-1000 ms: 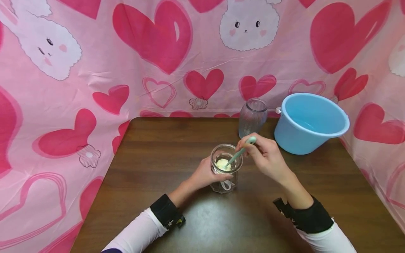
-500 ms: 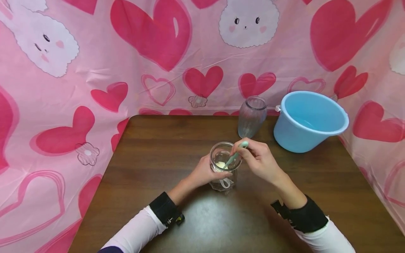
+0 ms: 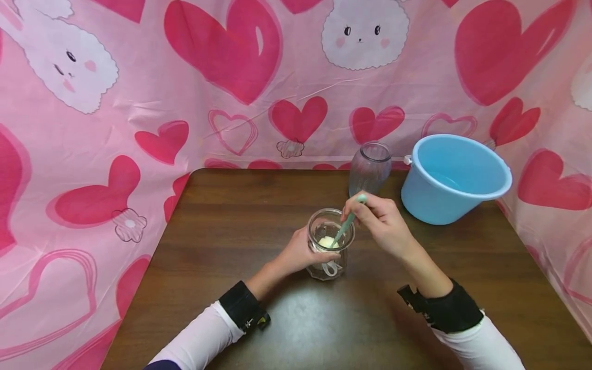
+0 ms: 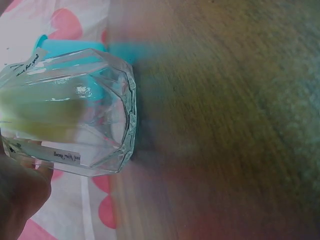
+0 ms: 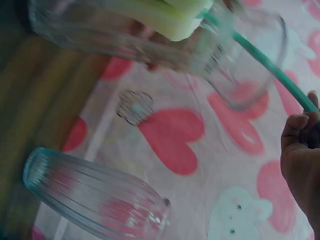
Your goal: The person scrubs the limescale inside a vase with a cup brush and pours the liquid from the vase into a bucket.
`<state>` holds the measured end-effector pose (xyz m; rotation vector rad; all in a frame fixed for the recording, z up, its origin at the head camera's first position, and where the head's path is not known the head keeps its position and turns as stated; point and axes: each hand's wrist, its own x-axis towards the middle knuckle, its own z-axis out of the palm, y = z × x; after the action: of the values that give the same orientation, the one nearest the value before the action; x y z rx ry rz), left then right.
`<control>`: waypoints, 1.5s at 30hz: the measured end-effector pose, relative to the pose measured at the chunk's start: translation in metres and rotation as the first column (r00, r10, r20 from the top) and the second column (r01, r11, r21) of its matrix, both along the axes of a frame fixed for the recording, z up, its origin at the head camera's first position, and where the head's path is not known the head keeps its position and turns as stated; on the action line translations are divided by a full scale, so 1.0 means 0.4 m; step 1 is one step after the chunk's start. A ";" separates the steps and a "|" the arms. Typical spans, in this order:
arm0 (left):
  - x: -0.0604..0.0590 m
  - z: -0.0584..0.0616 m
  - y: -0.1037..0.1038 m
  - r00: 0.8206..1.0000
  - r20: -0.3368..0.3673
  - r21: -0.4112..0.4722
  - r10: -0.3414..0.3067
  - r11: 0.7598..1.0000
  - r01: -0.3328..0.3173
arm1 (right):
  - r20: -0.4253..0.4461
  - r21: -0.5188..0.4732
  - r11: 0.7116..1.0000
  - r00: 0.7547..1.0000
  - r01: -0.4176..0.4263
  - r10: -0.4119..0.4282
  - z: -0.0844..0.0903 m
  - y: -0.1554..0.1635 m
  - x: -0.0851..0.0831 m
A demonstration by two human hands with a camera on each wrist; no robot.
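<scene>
In the head view my left hand [image 3: 297,254] grips a clear glass jar [image 3: 329,269] round its side, with the thumb across the front below the rim. My right hand [image 3: 386,226] pinches the green handle of a sponge bottle brush [image 3: 350,220], which slants down through the jar's mouth. Its pale yellow sponge head [image 5: 175,22] sits inside the jar in the right wrist view. Faceted glass at the jar's base [image 4: 117,107] and a printed label [image 4: 65,155] show in the left wrist view, where the sponge appears as a yellowish blur.
A ribbed glass vase [image 3: 370,167] stands at the back of the brown wooden table [image 3: 240,205], beyond my right hand. Right of it is a light blue bucket [image 3: 439,208]. A pink heart-patterned cloth [image 3: 296,77] hangs behind the table.
My right hand with the brush dipped towards the jar half a second ago and has since risen again, the handle now steeper. The left hand and jar stay almost in place.
</scene>
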<state>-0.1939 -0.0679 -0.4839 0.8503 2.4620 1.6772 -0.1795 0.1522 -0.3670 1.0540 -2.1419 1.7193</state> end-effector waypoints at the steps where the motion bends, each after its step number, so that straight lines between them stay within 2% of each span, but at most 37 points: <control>1: 0.000 0.000 -0.001 1.000 0.006 0.006 -0.002 1.000 0.002 | 0.002 0.030 1.000 1.000 0.004 -0.004 -0.007 -0.004 0.001; 4: 0.000 -0.001 -0.003 1.000 0.018 0.011 -0.011 1.000 0.011 | -0.011 0.083 0.996 1.000 0.024 -0.024 -0.014 -0.013 0.005; 10: -0.001 -0.001 -0.001 1.000 0.011 0.009 -0.017 1.000 0.017 | -0.058 -0.006 0.999 0.997 0.045 -0.046 0.044 -0.009 0.007; 11: 0.006 0.012 0.000 1.000 0.008 0.011 -0.013 1.000 0.013 | -0.060 -0.018 0.999 0.997 0.042 -0.043 0.054 -0.008 0.005; 13: 0.005 0.012 0.000 1.000 0.002 0.009 -0.016 1.000 0.016 | -0.065 -0.016 0.999 0.997 0.042 -0.043 0.068 -0.008 0.005; 17: 0.000 0.023 0.001 1.000 0.011 -0.015 -0.011 1.000 0.011 | -0.064 0.054 0.998 0.998 0.027 -0.024 0.064 -0.011 0.007; 19: -0.010 0.017 0.002 1.000 0.013 -0.016 -0.010 1.000 0.010 | -0.055 0.111 0.994 0.998 0.023 -0.017 0.051 -0.014 0.007; 23: -0.007 0.015 0.005 1.000 0.023 -0.006 -0.005 1.000 0.005 | -0.011 0.206 0.978 1.000 0.018 -0.016 0.032 -0.023 0.010; 25: -0.001 0.011 0.004 1.000 0.030 -0.006 0.002 1.000 -0.002 | -0.008 0.220 0.975 1.000 0.018 -0.016 0.036 -0.027 0.014; 30: 0.007 0.010 -0.001 1.000 0.030 0.009 -0.009 1.000 0.009 | -0.110 0.180 0.983 0.994 0.033 -0.013 0.083 -0.032 0.025; 34: 0.009 0.007 -0.002 1.000 0.012 0.014 -0.020 1.000 0.020 | -0.159 0.168 0.985 0.987 0.039 -0.012 0.100 -0.036 0.029; 40: 0.004 0.011 -0.004 1.000 0.011 -0.021 -0.002 1.000 0.002 | -0.166 0.251 0.967 0.986 0.032 0.011 0.067 -0.043 0.026; 45: 0.010 0.012 -0.008 1.000 0.029 -0.028 -0.004 1.000 0.005 | -0.154 0.346 0.937 0.988 0.039 0.016 0.028 -0.051 0.017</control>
<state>-0.1898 -0.0710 -0.4791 0.8224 2.4573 1.6369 -0.1728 0.1317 -0.3556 1.2101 -2.3965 1.2290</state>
